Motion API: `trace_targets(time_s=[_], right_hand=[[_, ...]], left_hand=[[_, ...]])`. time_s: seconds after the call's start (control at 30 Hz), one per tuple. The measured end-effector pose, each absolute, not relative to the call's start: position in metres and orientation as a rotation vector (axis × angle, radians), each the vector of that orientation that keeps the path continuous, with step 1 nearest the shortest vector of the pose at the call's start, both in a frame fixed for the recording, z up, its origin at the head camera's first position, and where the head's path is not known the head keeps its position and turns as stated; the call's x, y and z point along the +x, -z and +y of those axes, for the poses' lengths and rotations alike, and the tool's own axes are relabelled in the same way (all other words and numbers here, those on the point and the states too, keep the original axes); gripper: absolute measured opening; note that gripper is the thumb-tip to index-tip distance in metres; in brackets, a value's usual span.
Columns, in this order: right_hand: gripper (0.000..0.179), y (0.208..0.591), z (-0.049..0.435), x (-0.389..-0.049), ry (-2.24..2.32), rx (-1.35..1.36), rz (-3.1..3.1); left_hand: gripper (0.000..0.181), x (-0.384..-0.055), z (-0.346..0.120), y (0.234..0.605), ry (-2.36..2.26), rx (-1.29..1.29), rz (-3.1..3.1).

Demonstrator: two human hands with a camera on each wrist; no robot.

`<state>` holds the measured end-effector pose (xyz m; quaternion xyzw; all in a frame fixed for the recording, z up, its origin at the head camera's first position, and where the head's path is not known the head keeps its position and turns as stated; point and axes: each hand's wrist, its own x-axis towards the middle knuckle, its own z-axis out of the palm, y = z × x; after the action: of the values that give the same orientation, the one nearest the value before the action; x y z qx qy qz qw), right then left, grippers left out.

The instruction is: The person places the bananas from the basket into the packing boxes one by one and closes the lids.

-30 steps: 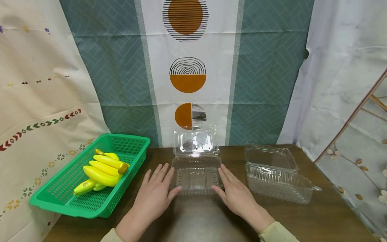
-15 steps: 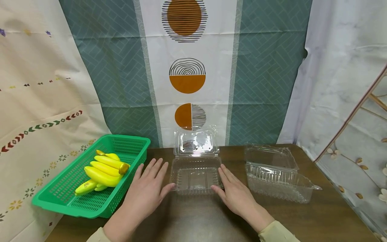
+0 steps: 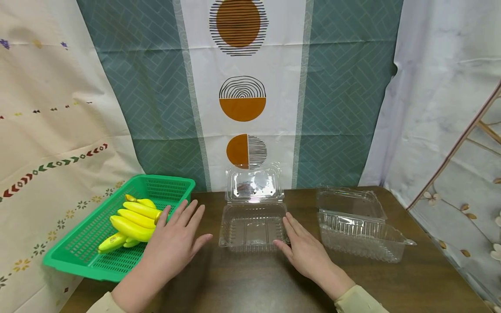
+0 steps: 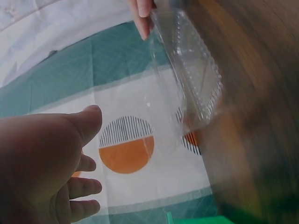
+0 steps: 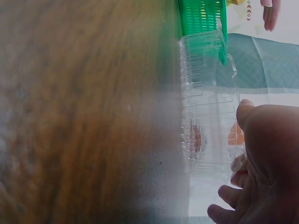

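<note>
A clear plastic clamshell container (image 3: pixel 254 230) stands on the table with its lid (image 3: pixel 254 184) raised at the back. My right hand (image 3: pixel 307 248) lies at the container's right side, fingers extended, thumb at the near right corner; the right wrist view also shows the thumb at the rim of the container (image 5: pixel 210 102). My left hand (image 3: pixel 172 243) is apart from the container, palm down with fingers spread, beside the green basket (image 3: pixel 86 274). In the head view its fingers overlap the basket's right rim and the end of the yellow bananas (image 3: pixel 133 226). Nothing is in either hand.
A second clear container (image 3: pixel 360 239), its lid up, stands on the right part of the brown table (image 3: pixel 250 282). A patterned curtain (image 3: pixel 242 65) hangs right behind the table. Floral cloths hang at both sides.
My left hand has let go of the container's left side and moved left toward the green basket. The right hand and both containers stay where they were.
</note>
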<state>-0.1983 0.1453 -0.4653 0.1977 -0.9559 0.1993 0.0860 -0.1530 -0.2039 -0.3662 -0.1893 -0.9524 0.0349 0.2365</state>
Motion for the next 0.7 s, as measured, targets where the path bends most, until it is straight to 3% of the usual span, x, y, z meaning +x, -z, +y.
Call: trace_targets(time_s=[0.7], right_hand=[[0.080, 0.465, 0.145, -0.199, -0.599, 0.580, -2.849]], left_hand=[[0.085, -0.159, -0.253, 0.352, -0.115, -0.482, -2.629]])
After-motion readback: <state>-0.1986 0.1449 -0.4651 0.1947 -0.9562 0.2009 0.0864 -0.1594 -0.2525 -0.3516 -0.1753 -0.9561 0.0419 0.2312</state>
